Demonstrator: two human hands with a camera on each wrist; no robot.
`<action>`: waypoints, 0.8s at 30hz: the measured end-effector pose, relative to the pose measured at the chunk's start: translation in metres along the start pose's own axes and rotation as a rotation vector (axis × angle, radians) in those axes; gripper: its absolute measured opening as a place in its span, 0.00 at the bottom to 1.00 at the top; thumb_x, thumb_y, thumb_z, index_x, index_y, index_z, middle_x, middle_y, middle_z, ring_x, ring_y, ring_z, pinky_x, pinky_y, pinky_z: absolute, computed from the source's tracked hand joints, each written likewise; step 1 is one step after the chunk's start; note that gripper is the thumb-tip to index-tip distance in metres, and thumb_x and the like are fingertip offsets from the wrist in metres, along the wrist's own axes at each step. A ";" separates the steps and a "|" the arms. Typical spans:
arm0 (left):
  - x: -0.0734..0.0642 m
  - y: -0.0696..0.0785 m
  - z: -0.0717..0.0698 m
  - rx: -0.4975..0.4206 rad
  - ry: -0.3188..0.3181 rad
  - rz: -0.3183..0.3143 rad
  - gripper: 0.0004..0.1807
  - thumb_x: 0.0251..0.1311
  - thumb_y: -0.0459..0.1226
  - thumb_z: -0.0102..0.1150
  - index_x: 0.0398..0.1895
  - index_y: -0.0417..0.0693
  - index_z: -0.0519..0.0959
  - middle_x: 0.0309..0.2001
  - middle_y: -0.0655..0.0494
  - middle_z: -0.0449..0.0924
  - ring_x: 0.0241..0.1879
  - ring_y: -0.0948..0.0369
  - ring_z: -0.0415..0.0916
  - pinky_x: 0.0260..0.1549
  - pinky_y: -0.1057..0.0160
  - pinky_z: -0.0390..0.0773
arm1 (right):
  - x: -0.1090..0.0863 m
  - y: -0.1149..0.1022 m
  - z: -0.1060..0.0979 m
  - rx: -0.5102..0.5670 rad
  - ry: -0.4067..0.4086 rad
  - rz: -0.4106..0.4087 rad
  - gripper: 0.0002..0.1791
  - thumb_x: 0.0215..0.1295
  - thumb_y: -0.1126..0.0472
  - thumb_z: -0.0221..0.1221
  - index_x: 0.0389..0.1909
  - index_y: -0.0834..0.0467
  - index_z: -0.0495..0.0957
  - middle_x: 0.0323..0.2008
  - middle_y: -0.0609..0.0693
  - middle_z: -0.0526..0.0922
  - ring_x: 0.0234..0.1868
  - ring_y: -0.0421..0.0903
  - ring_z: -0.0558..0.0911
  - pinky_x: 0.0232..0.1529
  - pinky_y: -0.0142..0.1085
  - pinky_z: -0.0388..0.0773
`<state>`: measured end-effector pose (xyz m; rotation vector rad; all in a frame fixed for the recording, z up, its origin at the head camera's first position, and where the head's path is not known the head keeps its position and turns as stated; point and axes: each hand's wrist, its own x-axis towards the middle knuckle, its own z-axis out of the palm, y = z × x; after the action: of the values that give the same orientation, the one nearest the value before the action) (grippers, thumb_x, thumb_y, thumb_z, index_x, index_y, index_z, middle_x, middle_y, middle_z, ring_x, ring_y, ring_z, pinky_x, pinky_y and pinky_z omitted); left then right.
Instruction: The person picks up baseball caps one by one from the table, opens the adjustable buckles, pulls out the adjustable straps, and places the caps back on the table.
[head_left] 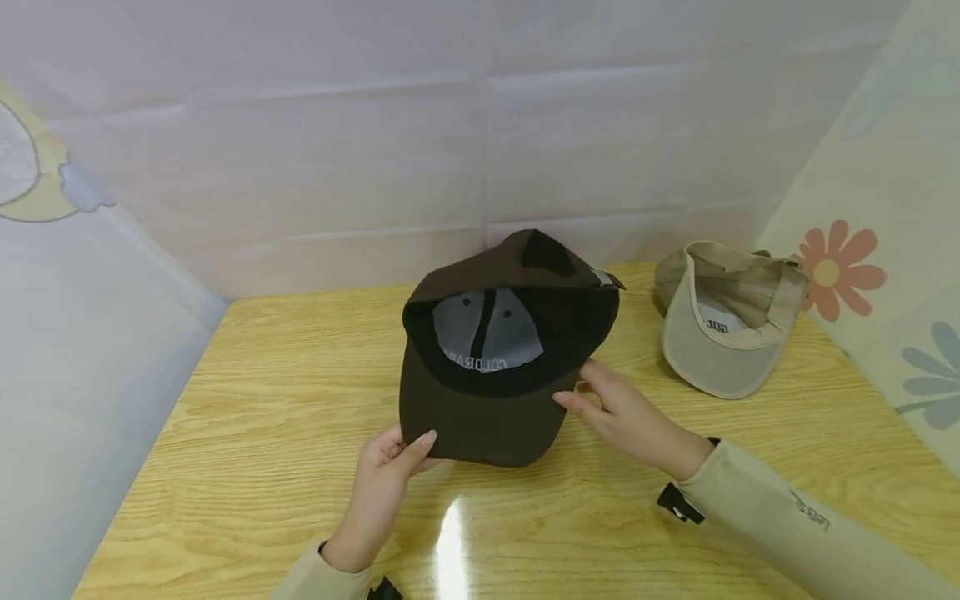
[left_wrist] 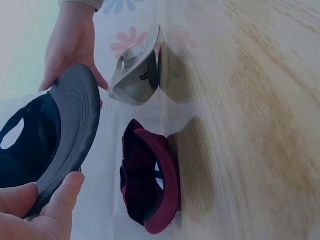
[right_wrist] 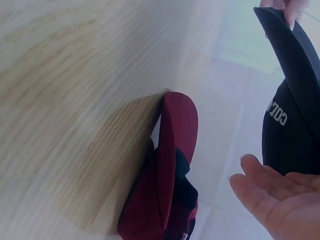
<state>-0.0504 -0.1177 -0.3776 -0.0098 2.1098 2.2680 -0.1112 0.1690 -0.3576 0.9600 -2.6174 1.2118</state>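
A dark baseball cap (head_left: 480,425) is held over the table with its inside facing me and its brim toward me. White lettering, reversed, shows on the lining. My left hand (head_left: 386,471) pinches the brim's near left corner, thumb on top and fingers underneath. At the brim's right edge, my right hand (head_left: 626,412) lays its thumb against the cap. In the right wrist view that hand's fingers (right_wrist: 255,192) stretch out loosely beside the crown. A maroon cap (left_wrist: 165,200) sits on the table beyond the dark one in both wrist views.
A beige cap (head_left: 720,362) lies at the back right of the wooden table (head_left: 285,383), its opening facing me. Pale cloth (head_left: 337,150) hangs behind the table. A side sheet with printed flowers (head_left: 840,271) borders the right edge.
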 end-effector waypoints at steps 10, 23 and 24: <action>0.004 -0.004 0.004 -0.012 0.009 -0.028 0.10 0.65 0.25 0.54 0.45 0.25 0.79 0.44 0.41 0.82 0.41 0.60 0.82 0.45 0.59 0.80 | 0.003 -0.002 0.000 0.040 0.071 0.003 0.17 0.72 0.64 0.54 0.58 0.66 0.72 0.50 0.60 0.81 0.48 0.51 0.81 0.45 0.47 0.80; 0.007 -0.007 0.009 0.027 0.023 -0.069 0.07 0.60 0.22 0.57 0.40 0.24 0.79 0.35 0.46 0.82 0.37 0.61 0.81 0.44 0.57 0.81 | 0.005 -0.010 0.002 0.074 0.205 0.043 0.01 0.70 0.69 0.55 0.38 0.63 0.72 0.19 0.41 0.63 0.19 0.35 0.63 0.21 0.33 0.64; 0.006 -0.007 0.010 0.031 0.016 -0.065 0.08 0.61 0.22 0.57 0.42 0.24 0.78 0.37 0.45 0.83 0.38 0.61 0.81 0.44 0.58 0.81 | 0.005 -0.010 0.002 0.077 0.224 0.040 0.02 0.70 0.69 0.55 0.36 0.62 0.71 0.19 0.40 0.62 0.18 0.35 0.63 0.20 0.32 0.63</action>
<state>-0.0563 -0.1071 -0.3836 -0.0948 2.1198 2.2061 -0.1089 0.1602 -0.3506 0.7370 -2.4426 1.3530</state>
